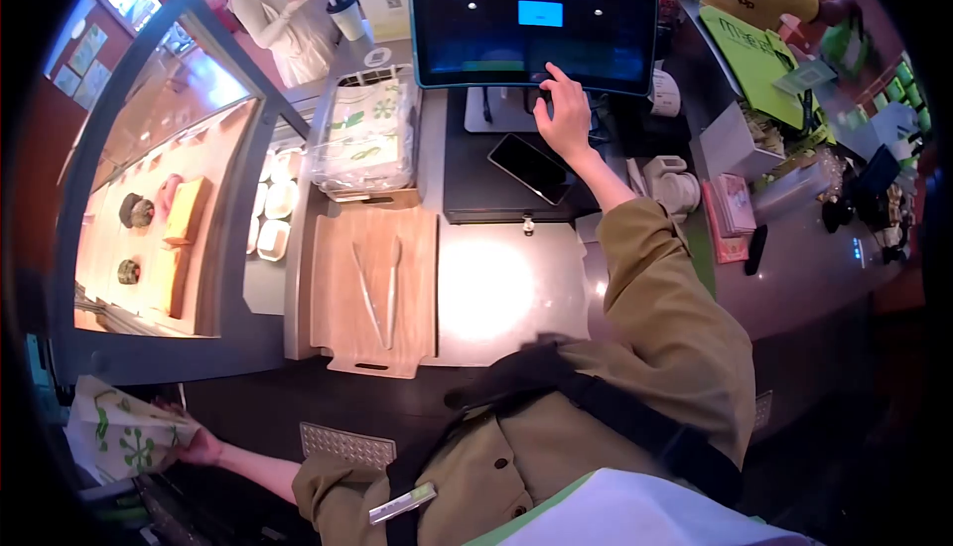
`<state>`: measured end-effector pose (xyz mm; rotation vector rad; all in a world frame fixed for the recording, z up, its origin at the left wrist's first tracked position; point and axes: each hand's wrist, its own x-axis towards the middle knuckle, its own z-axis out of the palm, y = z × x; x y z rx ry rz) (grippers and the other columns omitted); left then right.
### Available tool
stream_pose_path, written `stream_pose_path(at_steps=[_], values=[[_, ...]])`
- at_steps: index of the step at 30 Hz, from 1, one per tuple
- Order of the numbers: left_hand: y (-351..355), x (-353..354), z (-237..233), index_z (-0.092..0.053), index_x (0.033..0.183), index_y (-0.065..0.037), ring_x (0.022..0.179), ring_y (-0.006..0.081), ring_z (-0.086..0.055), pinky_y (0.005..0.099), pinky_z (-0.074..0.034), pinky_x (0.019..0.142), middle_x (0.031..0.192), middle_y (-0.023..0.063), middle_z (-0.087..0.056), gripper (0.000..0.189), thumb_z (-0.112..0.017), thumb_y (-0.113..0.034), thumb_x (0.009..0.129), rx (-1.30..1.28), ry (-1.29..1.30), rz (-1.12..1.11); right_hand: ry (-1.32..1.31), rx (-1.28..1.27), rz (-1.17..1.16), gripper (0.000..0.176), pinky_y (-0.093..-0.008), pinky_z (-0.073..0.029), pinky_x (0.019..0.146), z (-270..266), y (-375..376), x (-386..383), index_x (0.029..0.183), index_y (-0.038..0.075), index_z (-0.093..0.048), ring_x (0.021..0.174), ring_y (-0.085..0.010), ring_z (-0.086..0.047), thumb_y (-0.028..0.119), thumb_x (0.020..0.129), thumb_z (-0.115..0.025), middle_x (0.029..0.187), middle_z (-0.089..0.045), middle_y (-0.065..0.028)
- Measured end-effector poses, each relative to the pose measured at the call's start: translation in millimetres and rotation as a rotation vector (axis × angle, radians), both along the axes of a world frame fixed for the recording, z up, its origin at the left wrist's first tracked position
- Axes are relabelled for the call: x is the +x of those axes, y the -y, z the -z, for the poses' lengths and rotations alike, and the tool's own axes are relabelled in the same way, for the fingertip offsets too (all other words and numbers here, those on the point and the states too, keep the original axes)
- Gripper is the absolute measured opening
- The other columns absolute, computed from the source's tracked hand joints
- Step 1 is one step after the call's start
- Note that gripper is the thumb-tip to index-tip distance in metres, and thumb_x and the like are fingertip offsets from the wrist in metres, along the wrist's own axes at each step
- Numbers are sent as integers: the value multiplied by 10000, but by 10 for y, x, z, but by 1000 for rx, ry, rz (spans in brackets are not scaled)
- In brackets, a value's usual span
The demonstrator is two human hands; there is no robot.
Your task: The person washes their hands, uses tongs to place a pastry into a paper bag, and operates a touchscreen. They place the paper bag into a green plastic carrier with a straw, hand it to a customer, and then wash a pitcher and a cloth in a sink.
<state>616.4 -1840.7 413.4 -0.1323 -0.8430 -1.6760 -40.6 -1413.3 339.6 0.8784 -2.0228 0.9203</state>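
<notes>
At the lower left, my left hand (202, 445) is closed on the edge of a white paper bag (131, 437) with green print. The bag hangs beside the display case, and part of my hand is hidden behind it. My right hand (566, 117) reaches up to the lower edge of a dark touch screen (531, 25), its index finger stretched out and nothing in it. A small light-blue box shows on the screen. Below that hand a black phone (529, 167) lies on the black cash drawer (472, 184).
On the left stands a glass display case (263, 139) with breads inside. Metal tongs (392, 293) rest on a wooden tray (333, 278). Behind it sits a stack of wrapped printed bags (365, 139). A person (288, 20) holding a cup (346, 16) stands across the counter.
</notes>
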Motion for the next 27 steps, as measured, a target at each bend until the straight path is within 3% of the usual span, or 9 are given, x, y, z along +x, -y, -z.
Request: stream_pose_path(at_steps=[1, 3, 8, 12, 14, 16, 19, 23, 27], values=[[-443, -173, -58, -245, 1278, 29, 1241, 331, -219, 454, -197, 1013, 1333, 190, -252, 646, -511, -125, 710, -14, -48, -75, -44, 23, 27, 231, -361, -394, 783, 11, -97, -53, 845, 46, -515, 946, -267, -491, 63, 621, -570, 1143, -483, -113], [-932, -308, 169, -265, 1269, 28, 1229, 324, -244, 452, -213, 1006, 1324, 182, -274, 625, -508, -121, 713, 38, -73, 9, -83, 51, 28, 254, -381, -349, 843, 31, -223, -125, 863, 45, -513, 1015, -272, -454, 61, 616, -572, 1140, -484, -106], [-1769, -412, 873, -316, 1247, 28, 1201, 306, -307, 449, -254, 986, 1300, 162, -331, 575, -501, -111, 721, 107, -144, 197, -151, 81, -74, 286, -384, -346, 854, -30, -83, -211, 889, 28, -498, 1047, -288, -436, 56, 613, -569, 1135, -481, -125], [-2190, -1216, 1142, -399, 1227, -87, 1117, 251, -420, 418, -320, 936, 1276, 72, -391, 540, -578, -306, 767, 244, -123, 218, -195, 59, -139, 279, -398, -343, 859, -106, 123, -223, 875, 27, -501, 1051, -290, -430, 61, 606, -569, 1124, -484, -131], [-2418, -1726, 973, -413, 1219, -118, 1085, 245, -449, 400, -341, 914, 1276, 49, -395, 578, -627, -338, 729, 330, -135, 358, -230, 59, -161, 273, -401, -342, 860, -135, 201, -230, 868, 27, -504, 1049, -288, -429, 64, 606, -568, 1122, -484, -132], [-2592, -2183, 895, -434, 1188, -107, 1030, 220, -483, 375, -368, 869, 1195, 41, -464, 518, -629, -272, 738, 417, -110, 572, -260, 65, -184, 253, -404, -346, 858, -154, 306, -223, 855, 28, -507, 1048, -283, -428, 69, 612, -564, 1109, -491, -126], [-2765, -2489, 903, -454, 1147, -112, 917, 169, -517, 339, -390, 804, 1013, 21, -527, 422, -587, -246, 770, 422, -102, 690, -251, 79, -158, 229, -412, -325, 878, -114, 362, -205, 829, 32, -506, 1057, -282, -421, 79, 613, -568, 1113, -487, -124], [-2848, -2523, 1051, -431, 1161, -117, 838, 147, -533, 313, -398, 771, 934, 17, -532, 391, -548, -199, 797, 644, -151, 720, -212, 113, -117, 196, -429, -290, 906, -148, 358, -192, 793, 40, -499, 1070, -285, -409, 107, 627, -579, 1103, -490, -125], [-2927, -2523, 944, -413, 1178, -108, 832, 149, -537, 296, -403, 758, 947, 26, -532, 386, -520, -185, 815, 578, -44, 673, -172, 36, -22, 179, -456, -260, 931, -190, 267, -264, 749, 51, -480, 1105, -299, -380, 140, 644, -594, 1123, -478, -136]])
